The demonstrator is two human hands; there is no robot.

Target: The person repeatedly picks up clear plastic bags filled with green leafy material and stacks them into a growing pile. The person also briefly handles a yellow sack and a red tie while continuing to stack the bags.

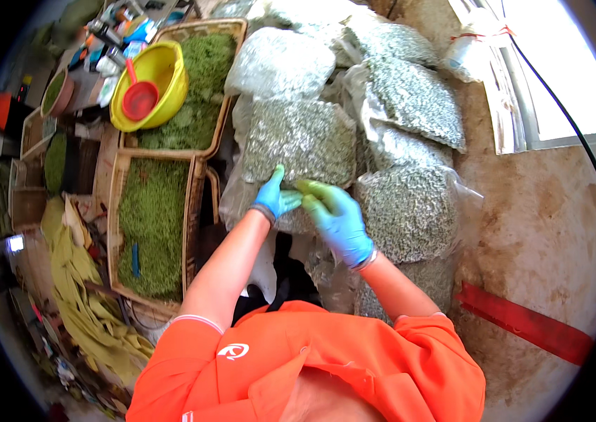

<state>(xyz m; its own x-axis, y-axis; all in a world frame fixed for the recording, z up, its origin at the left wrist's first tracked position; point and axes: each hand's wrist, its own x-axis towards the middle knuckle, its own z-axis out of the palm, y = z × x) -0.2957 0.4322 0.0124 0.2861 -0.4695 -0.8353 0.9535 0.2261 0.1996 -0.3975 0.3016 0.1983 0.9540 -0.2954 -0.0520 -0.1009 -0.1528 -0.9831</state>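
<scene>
Both my hands wear blue gloves stained green at the fingertips. They meet at the near edge of a clear plastic bag (299,137) packed flat with small green bits, probably dried leaf. My left hand (278,197) has its thumb up against the bag and its fingers stretched toward the right. Beside it, my right hand (340,221) reaches in with fingers extended and thumb apart. Neither hand visibly grips anything. Just right of my right hand lies another filled bag (408,213), its loose plastic sticking out at the side.
More filled bags (416,95) are stacked beyond. On the left stand two crates of green leaf bits, a far crate (240,32) and a near crate (187,232). A yellow basin (180,88) with a red scoop (140,100) rests on the far one. A red strip (523,323) lies right.
</scene>
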